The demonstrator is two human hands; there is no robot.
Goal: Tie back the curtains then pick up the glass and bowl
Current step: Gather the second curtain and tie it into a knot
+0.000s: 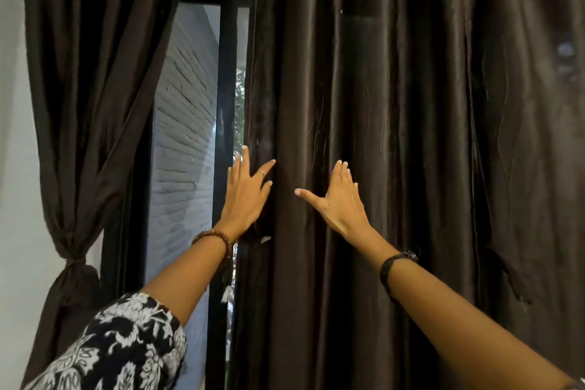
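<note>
Two dark brown satin curtains hang over a window. The left curtain (91, 79) is gathered and knotted by a tie-back (74, 258) near the wall. The right curtain (427, 136) hangs loose and covers most of the window. My left hand (245, 196) lies flat with straight, spread fingers on that curtain's inner edge. My right hand (337, 200) lies flat on the cloth a little to the right, fingers straight and thumb out. Neither hand grips the cloth. No glass or bowl is in view.
A black window frame post (225, 105) stands in the gap between the curtains, with a grey brick wall (183, 136) and some greenery outside. A pale wall (15, 136) lies at the far left.
</note>
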